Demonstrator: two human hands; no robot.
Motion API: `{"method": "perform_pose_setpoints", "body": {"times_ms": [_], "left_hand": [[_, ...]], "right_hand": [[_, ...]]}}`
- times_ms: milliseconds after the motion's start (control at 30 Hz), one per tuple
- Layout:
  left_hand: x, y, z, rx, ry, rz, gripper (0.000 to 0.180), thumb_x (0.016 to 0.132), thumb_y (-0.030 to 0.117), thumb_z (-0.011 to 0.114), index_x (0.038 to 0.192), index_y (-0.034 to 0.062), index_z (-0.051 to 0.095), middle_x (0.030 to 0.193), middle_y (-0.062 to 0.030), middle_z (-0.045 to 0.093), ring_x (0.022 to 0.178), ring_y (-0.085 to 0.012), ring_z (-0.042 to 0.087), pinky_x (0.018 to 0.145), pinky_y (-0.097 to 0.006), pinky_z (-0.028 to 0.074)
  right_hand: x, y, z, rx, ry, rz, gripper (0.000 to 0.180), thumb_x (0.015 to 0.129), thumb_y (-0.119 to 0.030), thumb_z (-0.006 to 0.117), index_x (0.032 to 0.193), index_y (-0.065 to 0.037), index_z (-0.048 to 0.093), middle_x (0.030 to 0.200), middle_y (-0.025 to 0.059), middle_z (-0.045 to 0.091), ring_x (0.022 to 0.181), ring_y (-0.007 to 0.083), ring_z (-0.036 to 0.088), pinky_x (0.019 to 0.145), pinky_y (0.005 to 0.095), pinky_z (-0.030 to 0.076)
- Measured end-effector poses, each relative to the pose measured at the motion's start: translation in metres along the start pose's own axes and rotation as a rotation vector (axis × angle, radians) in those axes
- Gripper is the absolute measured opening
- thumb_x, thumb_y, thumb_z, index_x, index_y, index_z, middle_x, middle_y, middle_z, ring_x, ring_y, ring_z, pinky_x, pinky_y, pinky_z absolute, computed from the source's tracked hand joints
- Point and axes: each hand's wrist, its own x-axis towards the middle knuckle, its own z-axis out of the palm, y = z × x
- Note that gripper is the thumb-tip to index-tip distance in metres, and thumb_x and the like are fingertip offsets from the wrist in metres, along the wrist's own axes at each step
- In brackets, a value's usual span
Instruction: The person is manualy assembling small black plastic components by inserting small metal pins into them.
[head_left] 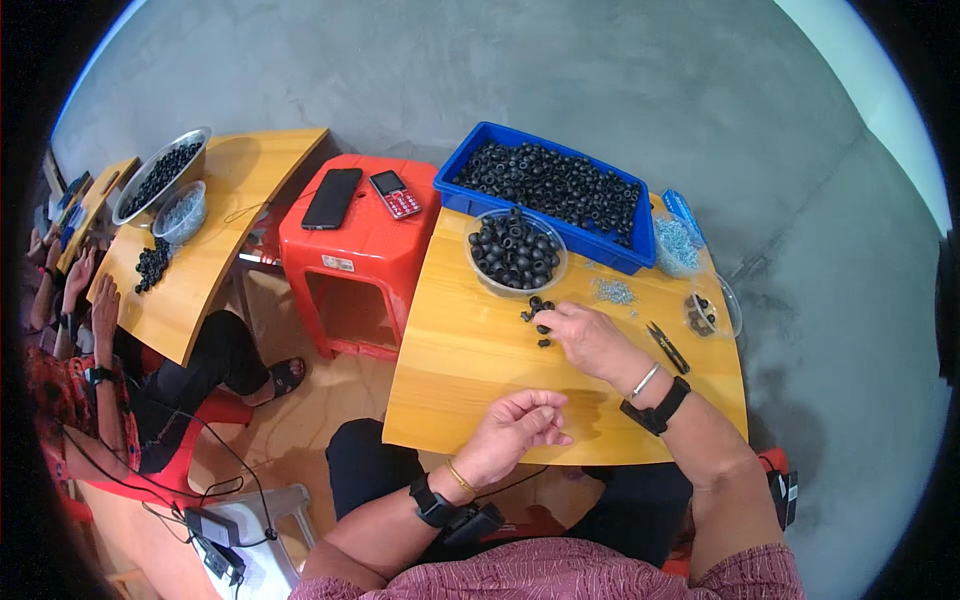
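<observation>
My right hand (590, 338) reaches down to a small pile of black round parts (537, 306) on the yellow wooden table (450, 370). Its thumb and fingertips are closed on one small black round part (543, 328). Nearer to me, my left hand (513, 428) hovers over the table's front edge, fingers curled and thumb against them; whatever it may hold is hidden. Beyond the pile stands a clear round tub (480, 288) full of hollow black parts. Black tweezers (668, 347) lie right of my right hand, and tiny silvery pieces (614, 292) are scattered behind it.
A blue tray (460, 200) of black parts spans the table's far side. Clear containers (735, 310) stand at the right edge. Left is a red stool (350, 255) with two phones. Another person's hand (105, 310) rests by a second table (235, 210).
</observation>
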Motion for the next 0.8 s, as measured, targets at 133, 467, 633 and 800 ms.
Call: {"method": "perform_pose_setpoints", "body": {"times_ms": [133,467,633,800], "left_hand": [[0.001,0.0,-0.001,-0.001,-0.006,-0.014,0.02,0.088,0.005,0.042,0.105,-0.0021,0.05,0.084,-0.0065,0.053,0.074,-0.014,0.056,0.079,-0.036,0.049],[0.005,-0.001,0.004,-0.019,0.135,-0.002,0.018,0.087,0.013,0.047,0.099,0.0,0.053,0.079,-0.0061,0.054,0.07,-0.014,0.055,0.07,-0.035,0.052],[0.007,-0.001,0.01,0.12,0.146,-0.017,0.012,0.085,0.007,0.05,0.092,-0.0015,0.055,0.078,-0.004,0.054,0.065,-0.0099,0.051,0.061,-0.029,0.053],[0.004,0.002,0.008,0.055,0.098,-0.007,0.014,0.085,0.004,0.049,0.096,-0.0022,0.054,0.08,-0.0043,0.054,0.066,-0.0107,0.051,0.066,-0.031,0.052]], "right_hand": [[-0.003,0.009,0.006,-0.037,0.053,-0.041,0.019,0.075,-0.004,0.05,0.093,-0.005,0.05,0.08,0.0144,0.052,0.074,0.0332,0.053,0.063,0.0408,0.043],[-0.059,-0.05,-0.013,0.237,0.196,-0.111,0.018,0.07,-0.005,0.056,0.087,-0.003,0.051,0.074,0.0135,0.051,0.069,0.0301,0.053,0.062,0.0362,0.044],[-0.073,-0.057,-0.018,0.338,0.197,-0.106,0.02,0.07,-0.005,0.056,0.09,-0.004,0.051,0.075,0.0131,0.052,0.069,0.0303,0.053,0.063,0.0358,0.045],[-0.08,0.051,-0.043,0.055,0.232,0.346,0.013,0.071,-0.007,0.058,0.081,-0.003,0.053,0.081,0.0152,0.055,0.078,0.0323,0.053,0.069,0.0391,0.043]]}}
